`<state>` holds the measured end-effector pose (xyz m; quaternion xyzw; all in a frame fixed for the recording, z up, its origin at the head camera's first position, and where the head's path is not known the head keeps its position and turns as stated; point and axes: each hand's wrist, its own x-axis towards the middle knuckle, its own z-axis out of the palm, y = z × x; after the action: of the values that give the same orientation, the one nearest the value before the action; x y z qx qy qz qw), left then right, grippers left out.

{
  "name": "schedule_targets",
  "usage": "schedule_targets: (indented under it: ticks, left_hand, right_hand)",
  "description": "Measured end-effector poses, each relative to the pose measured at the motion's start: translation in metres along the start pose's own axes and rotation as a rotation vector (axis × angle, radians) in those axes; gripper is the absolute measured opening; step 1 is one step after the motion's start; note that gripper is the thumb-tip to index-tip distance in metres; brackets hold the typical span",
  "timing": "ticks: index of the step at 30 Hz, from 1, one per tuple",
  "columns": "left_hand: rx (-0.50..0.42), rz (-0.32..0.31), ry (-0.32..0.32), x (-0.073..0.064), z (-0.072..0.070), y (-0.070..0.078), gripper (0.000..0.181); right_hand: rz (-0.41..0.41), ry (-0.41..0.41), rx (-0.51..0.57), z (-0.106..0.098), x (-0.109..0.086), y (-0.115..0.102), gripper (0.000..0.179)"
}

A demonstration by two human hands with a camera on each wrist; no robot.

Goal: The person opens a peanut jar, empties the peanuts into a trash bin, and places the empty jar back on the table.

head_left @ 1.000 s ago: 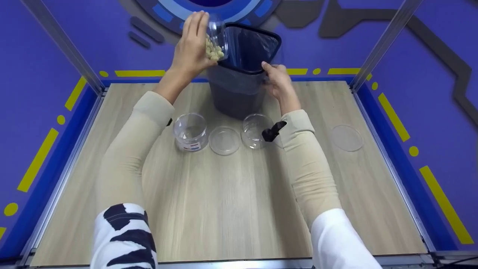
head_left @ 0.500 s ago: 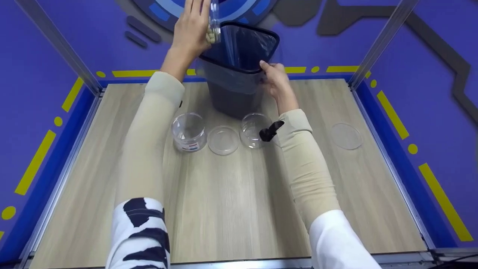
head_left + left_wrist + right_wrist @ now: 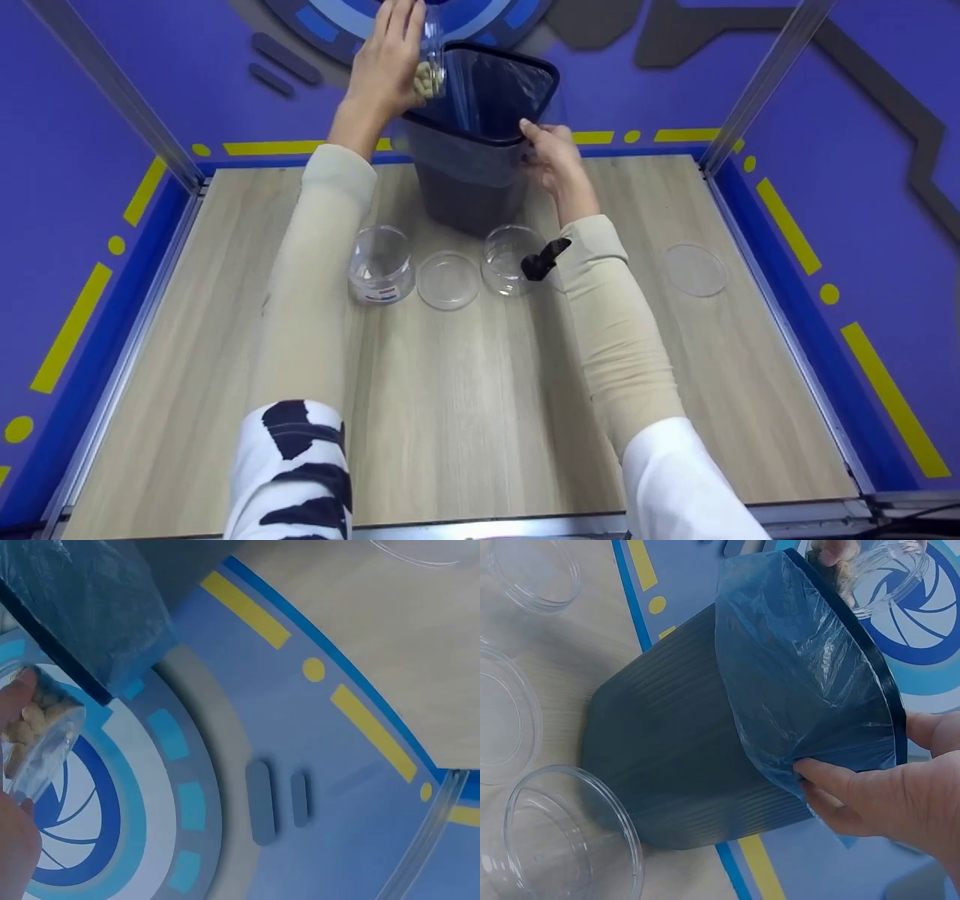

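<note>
My left hand holds a clear plastic jar on its side above the left rim of a dark trash bin. Pale, lumpy pieces, perhaps a snack, lie inside the jar; their exact kind is unclear. At the bin's near right corner, my right hand grips the black rim, thumb on top. In the right wrist view, its fingers press the folded-over plastic liner against the bin's outer wall. The bin leans, its mouth facing up. Its bottom inside is too dark to make out.
On the wooden table stand a clear jar with a label and another clear jar. A round clear lid lies between them, and another lid lies far right. Blue-purple panels enclose the table.
My left hand has moved the jar up and away, then slightly back down, and turned it so less of its side shows. The right hand keeps its grip on the bin rim.
</note>
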<state>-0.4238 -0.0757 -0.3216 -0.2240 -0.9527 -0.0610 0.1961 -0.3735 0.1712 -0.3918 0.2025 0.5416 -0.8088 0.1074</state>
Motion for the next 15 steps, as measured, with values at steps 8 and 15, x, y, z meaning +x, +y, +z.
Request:
schedule_targets:
  ticks: [8, 15]
  left_hand:
    - [0.136, 0.059, -0.075, 0.0035, 0.0048, 0.0037, 0.093]
    - [0.220, 0.104, -0.089, 0.0035, 0.0033, 0.0051, 0.088]
  right_hand:
    - [0.011, -0.001, -0.034, -0.0001, -0.0005, -0.0002, 0.063]
    - [-0.005, -0.009, -0.020, -0.0007, -0.0002, 0.0025, 0.061]
